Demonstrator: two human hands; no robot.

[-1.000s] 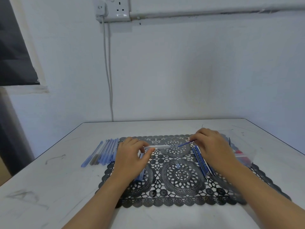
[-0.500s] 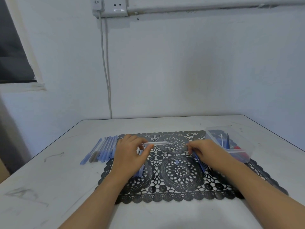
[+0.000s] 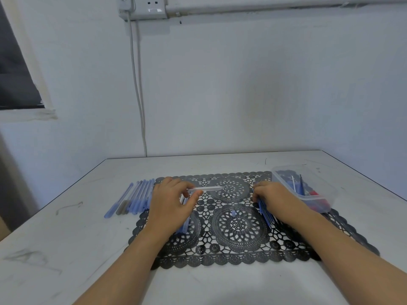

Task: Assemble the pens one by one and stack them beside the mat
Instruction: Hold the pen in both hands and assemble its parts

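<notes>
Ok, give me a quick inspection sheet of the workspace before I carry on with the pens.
Surface: scuffed white table with a black lace mat on it.
Job's things: clear barrel held over the mat; blue refills on the mat's right part; finished pens in a row left of the mat; clear container of parts at the mat's far right corner.
Clutter: small blue cap loose on the mat.
Hands: left hand pinches the clear barrel; right hand rests on the blue refills, grip unclear.
Cables: white cable hangs from a wall socket down behind the table.
Surroundings: pale wall; dark window at left.
</notes>
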